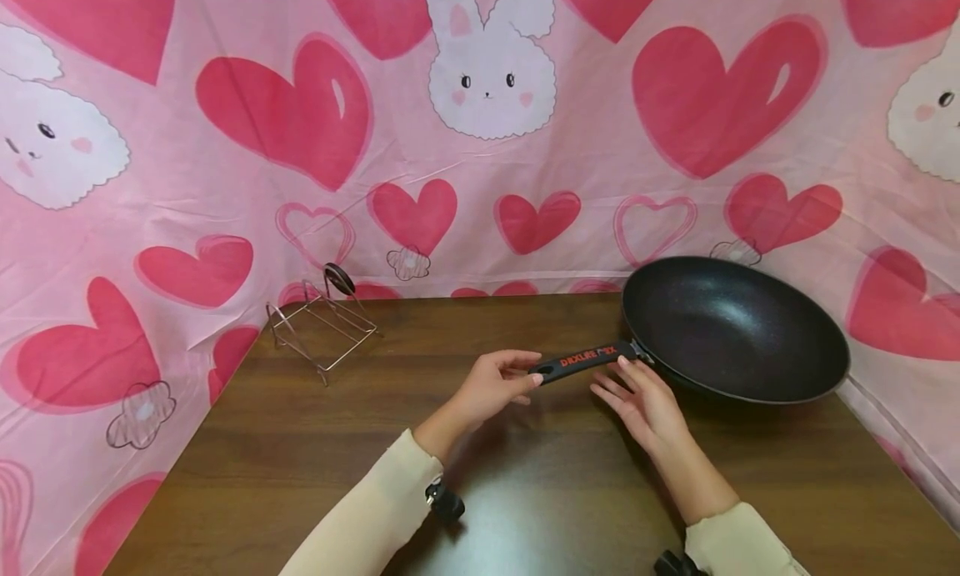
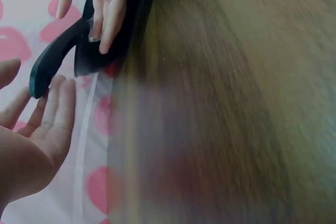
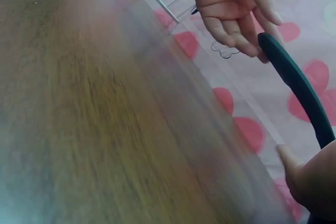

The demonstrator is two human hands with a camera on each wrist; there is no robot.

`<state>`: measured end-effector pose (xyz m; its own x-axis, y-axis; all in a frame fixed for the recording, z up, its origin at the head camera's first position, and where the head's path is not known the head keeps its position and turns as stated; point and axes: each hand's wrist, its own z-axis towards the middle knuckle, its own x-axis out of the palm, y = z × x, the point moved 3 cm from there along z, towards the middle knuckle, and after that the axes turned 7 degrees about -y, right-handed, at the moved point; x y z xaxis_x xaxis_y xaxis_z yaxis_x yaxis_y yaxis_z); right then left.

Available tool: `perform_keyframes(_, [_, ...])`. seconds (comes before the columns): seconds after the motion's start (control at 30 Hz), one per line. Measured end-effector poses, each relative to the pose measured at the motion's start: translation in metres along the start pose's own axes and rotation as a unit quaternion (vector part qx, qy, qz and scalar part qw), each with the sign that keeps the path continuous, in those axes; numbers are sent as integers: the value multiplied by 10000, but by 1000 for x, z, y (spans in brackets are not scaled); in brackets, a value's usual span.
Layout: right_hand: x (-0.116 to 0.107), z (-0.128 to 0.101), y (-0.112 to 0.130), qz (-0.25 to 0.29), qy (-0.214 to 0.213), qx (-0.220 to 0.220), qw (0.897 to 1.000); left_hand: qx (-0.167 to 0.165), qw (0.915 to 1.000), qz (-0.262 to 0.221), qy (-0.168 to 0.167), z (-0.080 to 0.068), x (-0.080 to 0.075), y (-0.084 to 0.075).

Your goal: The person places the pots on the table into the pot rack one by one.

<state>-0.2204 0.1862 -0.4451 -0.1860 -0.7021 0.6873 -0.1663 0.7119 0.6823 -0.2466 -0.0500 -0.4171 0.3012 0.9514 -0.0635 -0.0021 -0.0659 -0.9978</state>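
Left hand: at the handle's free end we see the left hand (image 1: 491,386), its fingers loosely extended and the thumb standing apart from them; the left wrist view shows no closed grasp. Fingertips lie at the underside of the tip; we cannot tell whether they bear any weight.
Right hand: near the pan end of the handle we find the right hand (image 1: 643,405), fingers outstretched and not curled round anything. Its index fingertip meets or nearly meets the handle's near edge; we cannot settle which.
Handle: between the two sets of fingers runs the black handle (image 1: 588,362), with orange-red lettering on its upper face. We note that it points left and slightly toward the wearer, its free end at the left hand.
Pan: the dark frying pan (image 1: 735,330) lies to the right of both hands, over the table's far right part, its hollow facing up. The right hand is the nearer to its bowl. We trace the long axis from the bowl leftward through the handle.
Table: beneath the handle we see brown wood (image 1: 450,330); contact under the bowl is hidden from us.
Wire rack: well apart, at the far left, stands a rack (image 1: 350,350) bearing a dark round piece (image 1: 339,278).
Backdrop: behind everything hangs pink cloth (image 1: 592,142) with hearts and rabbits.
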Motion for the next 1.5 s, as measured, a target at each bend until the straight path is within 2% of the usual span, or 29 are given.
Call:
perform_keyframes(0.07, [1,4,-1,304,98,-2,9995,-64,9998,-157,-70,3,4,1])
perform_keyframes(0.2, [2,9,-4,731,163,103,9971,-149,9995,-169,-203,4,8,1])
perform_keyframes(0.43, [-1,8,-3,1108,-90,98,9938,-422,9981,-451,59,-5,17,12])
perform_keyframes(0.53, [-1,5,-2,975,-336,173,9945,-579,9969,-496,181,-10,20,20])
perform_keyframes(0.67, [-1,-1,-4,454,-549,277,9971,-755,9958,-350,386,-12,24,27])
perform_keyframes(0.87, [-2,-6,-5,-290,-330,127,9990,-841,9928,-76,846,-12,31,26])
perform_keyframes(1.03, [-8,-9,-2,-571,-163,52,9982,-987,9888,8,1117,-13,42,25])
perform_keyframes(1.17, [-13,-12,1,-647,-27,-39,9979,-1142,9848,-252,1285,-12,57,26])
perform_keyframes(1.3, [-18,-14,2,-567,170,-81,9982,-1343,9761,-717,1549,-14,70,28])
perform_keyframes(1.5, [-21,-17,5,-474,509,-156,9975,-1367,9681,-1192,1727,-19,78,32])
